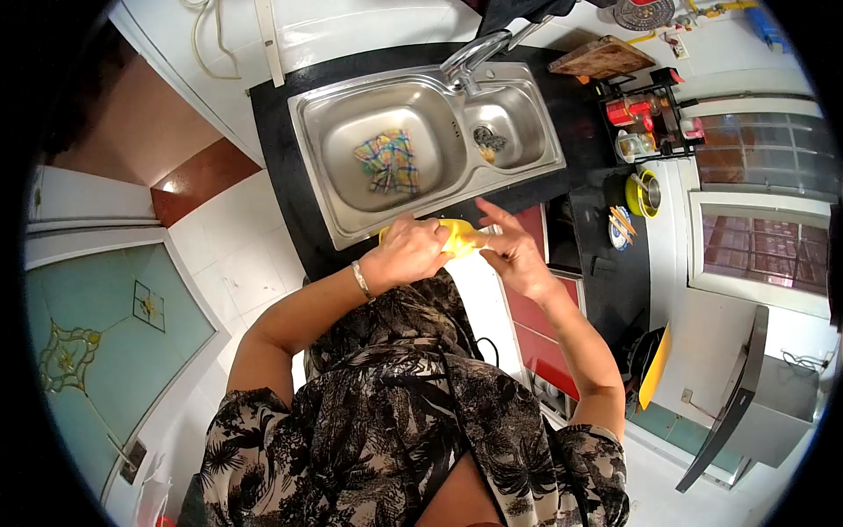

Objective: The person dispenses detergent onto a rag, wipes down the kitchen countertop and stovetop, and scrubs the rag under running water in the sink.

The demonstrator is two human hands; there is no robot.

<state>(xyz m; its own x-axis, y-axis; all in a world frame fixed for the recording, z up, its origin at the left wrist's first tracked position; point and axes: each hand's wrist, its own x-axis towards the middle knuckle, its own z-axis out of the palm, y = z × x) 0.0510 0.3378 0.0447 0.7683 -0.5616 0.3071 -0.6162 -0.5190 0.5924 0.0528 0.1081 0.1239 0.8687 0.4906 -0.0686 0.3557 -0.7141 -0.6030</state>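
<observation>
Just in front of the sink's near edge, at my waist, is a bright yellow thing (458,235), partly hidden by my fingers; its kind I cannot make out. My left hand (406,249), with a bracelet at the wrist, is closed over its left side. At its right side, the thumb and forefinger of my right hand (520,256) pinch its edge, while other fingers stretch out above. Beyond both hands lies the steel double sink (307,145), with a crumpled checked cloth (389,162) in the large basin.
A tap (474,60) rises behind the sink. A dark mesh scrubber (488,139) lies in the small basin. Along the right counter (615,290) are a yellow-green bowl (639,195), a patterned dish (617,235) and a rack of jars (645,123). A cutting board (601,58) leans at the back.
</observation>
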